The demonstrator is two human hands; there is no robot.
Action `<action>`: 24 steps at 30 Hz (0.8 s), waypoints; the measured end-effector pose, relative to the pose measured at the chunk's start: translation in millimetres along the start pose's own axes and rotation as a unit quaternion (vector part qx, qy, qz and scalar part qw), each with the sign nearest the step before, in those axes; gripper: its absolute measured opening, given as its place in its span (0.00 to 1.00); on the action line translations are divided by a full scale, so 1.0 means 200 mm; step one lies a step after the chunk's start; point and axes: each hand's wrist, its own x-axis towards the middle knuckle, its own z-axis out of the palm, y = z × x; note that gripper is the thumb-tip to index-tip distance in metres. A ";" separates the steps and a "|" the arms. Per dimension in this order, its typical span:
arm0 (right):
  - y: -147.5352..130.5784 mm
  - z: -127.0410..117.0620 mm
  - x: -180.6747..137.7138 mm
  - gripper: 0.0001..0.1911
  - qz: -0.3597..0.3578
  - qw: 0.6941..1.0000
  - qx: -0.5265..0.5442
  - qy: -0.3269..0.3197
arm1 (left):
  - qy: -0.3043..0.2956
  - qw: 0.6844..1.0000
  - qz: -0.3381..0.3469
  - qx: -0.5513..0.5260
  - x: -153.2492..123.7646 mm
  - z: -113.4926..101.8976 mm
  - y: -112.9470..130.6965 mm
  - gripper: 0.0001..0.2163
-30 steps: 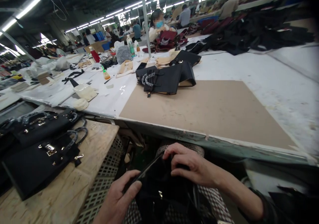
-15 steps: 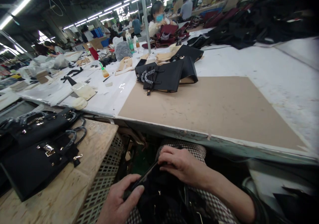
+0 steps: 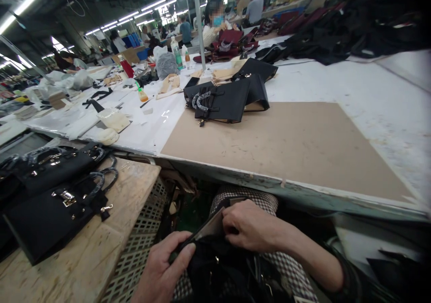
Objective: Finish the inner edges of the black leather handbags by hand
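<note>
A black handbag lies on my lap over checked cloth, its mouth parted so that a strip of light lining shows. My left hand pinches the bag's near left edge between thumb and fingers. At the far end of the opening, my right hand is closed on the rim, fingers curled in; the fingertips are partly hidden. Small metal fittings glint on the bag's dark side, too dim to make out fully.
Finished-looking black handbags with wrapped handles rest on a wooden board at left, above a plastic crate. On the white table, another black handbag sits on a brown sheet. A masked person works behind a pole.
The bag's mouth has opened wider, baring light lining. My right hand has shifted slightly right and down and curled more. My left hand keeps its hold.
</note>
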 end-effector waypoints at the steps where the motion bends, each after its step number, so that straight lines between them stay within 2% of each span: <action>1: 0.00 0.00 0.00 0.07 0.009 1.000 -0.015 -0.005 | 0.004 1.000 0.000 -0.001 0.00 0.00 0.00 0.14; 6: 0.05 0.00 -0.02 0.05 0.036 0.999 0.003 0.004 | 0.009 1.000 -0.009 -0.028 0.00 0.01 -0.01 0.14; 11: 0.08 -0.05 -0.07 0.11 0.049 0.998 0.009 0.025 | -0.018 0.999 -0.008 -0.042 0.00 0.00 -0.02 0.14; 14: 0.08 -0.11 -0.12 0.16 0.037 0.995 0.094 0.014 | -0.020 0.998 -0.011 -0.062 0.01 0.01 -0.03 0.14; 18: 0.10 -0.15 -0.19 0.12 0.027 0.980 0.199 -0.007 | -0.017 0.997 -0.014 -0.073 0.01 0.01 -0.04 0.15; 20: 0.11 -0.14 -0.19 0.12 0.018 0.979 0.205 0.013 | -0.012 0.997 -0.015 -0.072 0.01 0.01 -0.03 0.15; 24: 0.12 -0.06 -0.17 0.11 0.021 0.981 0.168 0.099 | -0.013 0.998 -0.007 -0.061 0.02 0.01 -0.03 0.17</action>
